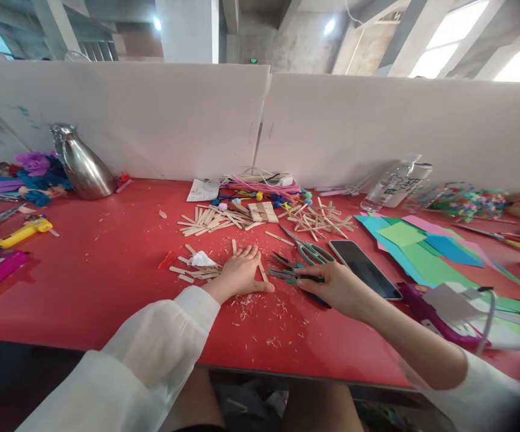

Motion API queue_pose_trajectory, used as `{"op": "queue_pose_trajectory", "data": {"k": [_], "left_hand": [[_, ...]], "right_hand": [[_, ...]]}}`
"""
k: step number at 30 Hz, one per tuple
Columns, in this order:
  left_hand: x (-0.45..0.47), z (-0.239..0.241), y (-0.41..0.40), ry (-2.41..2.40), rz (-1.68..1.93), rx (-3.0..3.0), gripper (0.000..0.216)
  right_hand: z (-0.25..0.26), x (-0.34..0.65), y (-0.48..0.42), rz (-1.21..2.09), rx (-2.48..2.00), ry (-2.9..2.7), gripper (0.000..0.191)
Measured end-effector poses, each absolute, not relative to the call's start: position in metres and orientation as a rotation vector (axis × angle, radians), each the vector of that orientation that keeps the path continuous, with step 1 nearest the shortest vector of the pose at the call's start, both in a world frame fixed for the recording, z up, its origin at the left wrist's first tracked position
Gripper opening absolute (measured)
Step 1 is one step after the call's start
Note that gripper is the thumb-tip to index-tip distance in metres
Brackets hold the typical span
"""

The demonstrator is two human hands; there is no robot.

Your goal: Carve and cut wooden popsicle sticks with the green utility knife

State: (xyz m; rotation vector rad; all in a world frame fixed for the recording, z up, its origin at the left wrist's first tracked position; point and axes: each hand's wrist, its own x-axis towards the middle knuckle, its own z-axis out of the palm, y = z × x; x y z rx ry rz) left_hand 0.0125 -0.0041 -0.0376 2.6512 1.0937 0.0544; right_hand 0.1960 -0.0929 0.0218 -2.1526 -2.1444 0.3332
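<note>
My left hand (242, 270) lies palm down on the red table, fingers stretched and thumb out. Craft sticks (197, 273) spread beside it, some partly hidden under it, with a crumpled white scrap (202, 259) on top. My right hand (332, 287) is closed on a slim tool with a grey metal front and black part, which looks like a utility knife (287, 275). Dark-handled pliers (282, 259) lie close to it, partly covered. Just behind are green-handled scissors (314, 253). Small wood shavings (273, 342) are scattered in front of my hands.
Farther back lie more craft sticks (210, 221) and a bundled stack of them (262, 212). A phone (364, 269), coloured paper (404, 234) and a purple power strip (422, 309) occupy the right. Leftward stand a steel jug (86, 165) and a yellow glue gun (23, 233).
</note>
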Motion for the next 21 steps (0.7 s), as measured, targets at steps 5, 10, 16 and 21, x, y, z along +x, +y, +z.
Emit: {"op": "queue_pose_trajectory", "data": {"k": [5, 10, 16, 21], "left_hand": [[0.012, -0.037, -0.004, 1.103, 0.049, 2.672, 0.094], [0.011, -0.036, -0.006, 1.117, 0.048, 2.68, 0.091], [0.011, -0.036, -0.006, 1.101, 0.073, 2.687, 0.092], [0.011, -0.038, -0.004, 1.092, 0.061, 2.694, 0.096]], "right_hand": [[0.026, 0.186, -0.1, 0.161, -2.153, -2.212, 0.031], [0.021, 0.163, -0.12, -0.078, -2.15, -2.34, 0.038], [0.006, 0.155, -0.133, -0.252, -2.182, -2.342, 0.047], [0.004, 0.177, -0.12, 0.027, -2.127, -2.1, 0.028]]}}
